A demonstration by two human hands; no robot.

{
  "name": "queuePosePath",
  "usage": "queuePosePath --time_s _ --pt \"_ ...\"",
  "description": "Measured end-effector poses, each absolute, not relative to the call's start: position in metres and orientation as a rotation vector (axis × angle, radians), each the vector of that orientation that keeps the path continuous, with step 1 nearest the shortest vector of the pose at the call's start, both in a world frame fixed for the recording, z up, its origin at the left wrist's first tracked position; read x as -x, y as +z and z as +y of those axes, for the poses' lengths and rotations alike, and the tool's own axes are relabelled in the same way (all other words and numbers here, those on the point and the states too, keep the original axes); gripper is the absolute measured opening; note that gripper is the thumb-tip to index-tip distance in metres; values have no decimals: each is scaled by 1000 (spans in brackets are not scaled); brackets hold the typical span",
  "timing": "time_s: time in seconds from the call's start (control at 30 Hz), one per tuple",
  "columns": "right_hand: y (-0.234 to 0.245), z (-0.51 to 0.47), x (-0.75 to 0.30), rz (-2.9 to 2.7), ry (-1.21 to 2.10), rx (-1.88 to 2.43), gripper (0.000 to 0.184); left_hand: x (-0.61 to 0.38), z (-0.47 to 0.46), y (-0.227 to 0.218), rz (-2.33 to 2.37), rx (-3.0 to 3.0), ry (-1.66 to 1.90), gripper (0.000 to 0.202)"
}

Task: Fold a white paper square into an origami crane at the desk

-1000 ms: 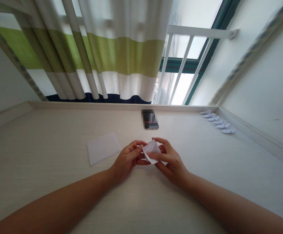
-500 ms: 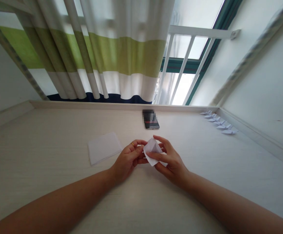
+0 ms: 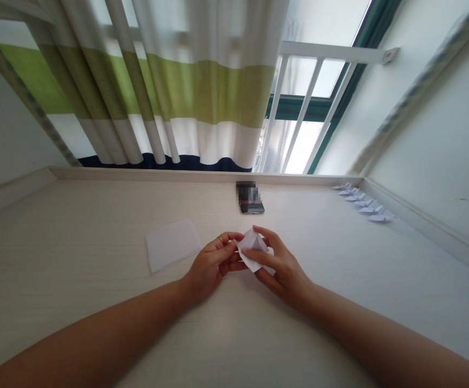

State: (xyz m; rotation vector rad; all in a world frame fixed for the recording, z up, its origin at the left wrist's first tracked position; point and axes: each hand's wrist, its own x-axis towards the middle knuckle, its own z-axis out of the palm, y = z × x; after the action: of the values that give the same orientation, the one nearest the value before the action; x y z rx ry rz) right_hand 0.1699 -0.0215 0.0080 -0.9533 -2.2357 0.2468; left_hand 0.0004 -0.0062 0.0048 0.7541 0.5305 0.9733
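Both my hands meet over the middle of a pale wooden table (image 3: 76, 258), pinching a small folded piece of white paper (image 3: 251, 249) between them. My left hand (image 3: 214, 265), with a gold ring on one finger, grips the paper's left edge with curled fingers. On the other side my right hand (image 3: 281, 268) holds the paper with thumb and forefinger pressed on its folds. The paper is lifted slightly off the table, and part of it is hidden behind my fingers.
A stack of flat white paper sheets (image 3: 172, 245) lies left of my hands. A dark phone (image 3: 251, 200) rests near the table's back edge. Several small folded paper figures (image 3: 361, 203) line the back right corner. Striped curtains (image 3: 169, 91) and a window stand behind.
The folded paper has shifted and tightened slightly between my fingers. My hands have stayed almost in the same place.
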Motion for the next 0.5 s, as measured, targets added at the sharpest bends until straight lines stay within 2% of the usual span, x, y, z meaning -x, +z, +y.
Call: queuePosePath --time_s 0.5 --pt "8 -20 -173 -2305 215 937 32 -2 -5 4 541 -718 970 13"
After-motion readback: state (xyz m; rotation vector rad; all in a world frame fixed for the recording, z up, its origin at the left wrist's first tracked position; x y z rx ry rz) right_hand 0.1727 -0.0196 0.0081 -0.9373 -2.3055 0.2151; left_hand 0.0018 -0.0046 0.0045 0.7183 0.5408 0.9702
